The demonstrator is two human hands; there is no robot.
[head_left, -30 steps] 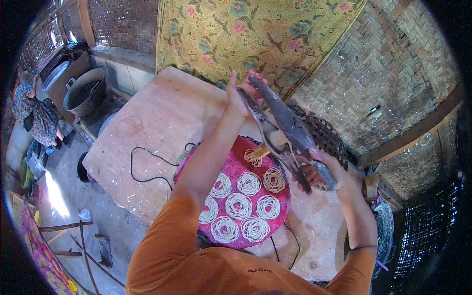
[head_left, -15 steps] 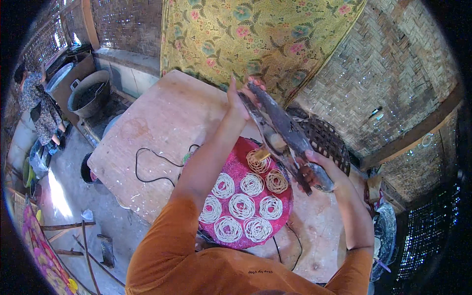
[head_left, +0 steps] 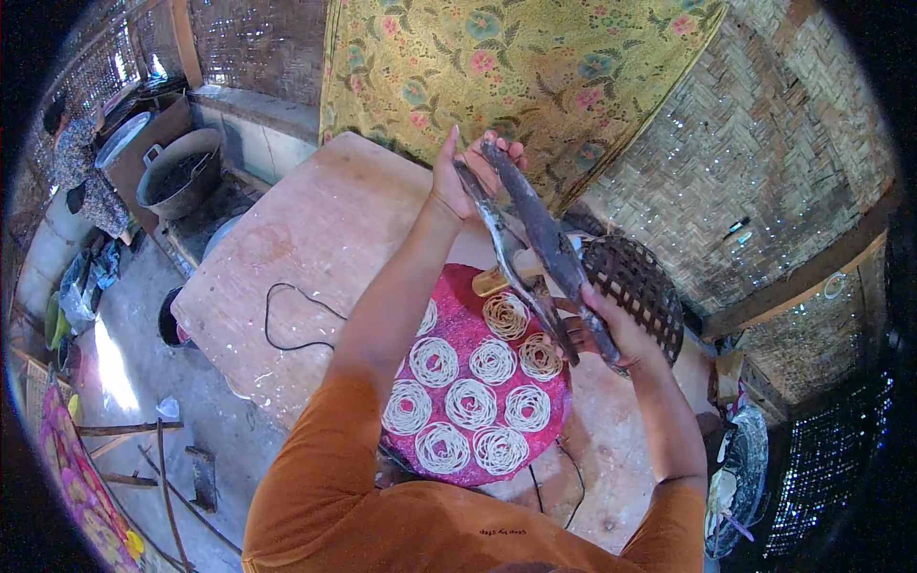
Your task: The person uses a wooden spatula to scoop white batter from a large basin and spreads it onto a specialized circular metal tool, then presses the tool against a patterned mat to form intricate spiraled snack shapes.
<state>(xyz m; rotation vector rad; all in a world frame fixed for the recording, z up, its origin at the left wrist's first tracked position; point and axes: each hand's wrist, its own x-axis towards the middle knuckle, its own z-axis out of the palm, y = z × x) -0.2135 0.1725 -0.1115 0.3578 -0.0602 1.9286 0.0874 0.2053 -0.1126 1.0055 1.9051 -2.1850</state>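
Both my hands grip a wooden hand press made of two long dark bars [head_left: 546,224]. My left hand [head_left: 470,174] is closed round its far end, thumb sticking up. At the near end my right hand [head_left: 619,327] wraps round the bars, its fingers partly hidden behind them. A brass-coloured cylinder [head_left: 489,283] juts from the middle of the press, tilted toward the left. Below lies a round tray covered with pink-red cloth [head_left: 458,279]. Several pale coils of thin strands [head_left: 470,403] rest on it, and a browner coil [head_left: 541,355] sits at its right side.
The tray stands on a wooden tabletop [head_left: 287,210] with a black cord [head_left: 269,320] on it. A dark woven basket [head_left: 638,286] is behind my right hand. Floral yellow cloth [head_left: 516,67] hangs beyond. Far left, another person [head_left: 81,162] stands near a large pot [head_left: 180,177].
The press has swung a little, its brass cylinder shifting left and upward. My left hand has risen slightly and my right hand has drawn a bit left. Both keep their grip.
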